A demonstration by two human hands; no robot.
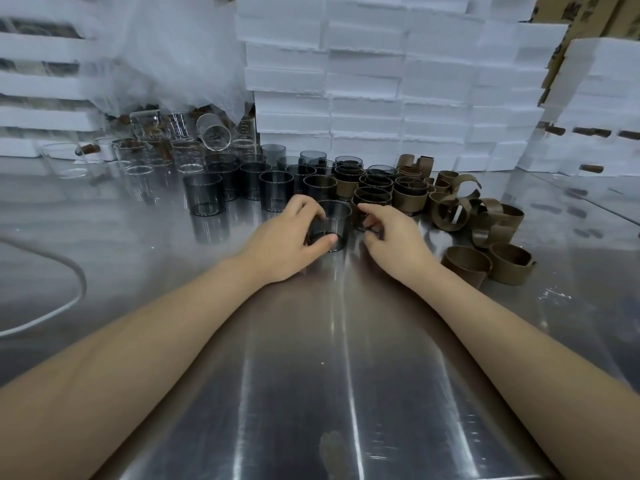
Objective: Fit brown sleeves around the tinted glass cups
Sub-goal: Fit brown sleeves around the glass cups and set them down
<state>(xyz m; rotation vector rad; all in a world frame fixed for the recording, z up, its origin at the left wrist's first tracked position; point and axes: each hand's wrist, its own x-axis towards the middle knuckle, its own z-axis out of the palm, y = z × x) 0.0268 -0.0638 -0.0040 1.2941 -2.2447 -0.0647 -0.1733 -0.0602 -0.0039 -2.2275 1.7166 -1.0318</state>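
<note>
My left hand grips a bare tinted glass cup that stands upright on the steel table, thumb on its near side and fingers over the rim. My right hand is just right of that cup, fingers curled beside a sleeved cup; whether it holds anything I cannot tell. Several bare tinted cups stand behind to the left. Several cups wearing brown sleeves cluster behind to the right. Loose brown sleeves lie curled at the right.
Clear glass cups, some tipped, crowd the back left under a plastic sheet. White foam boxes are stacked along the back. A white cable loops at the left. The steel table reflects light near me.
</note>
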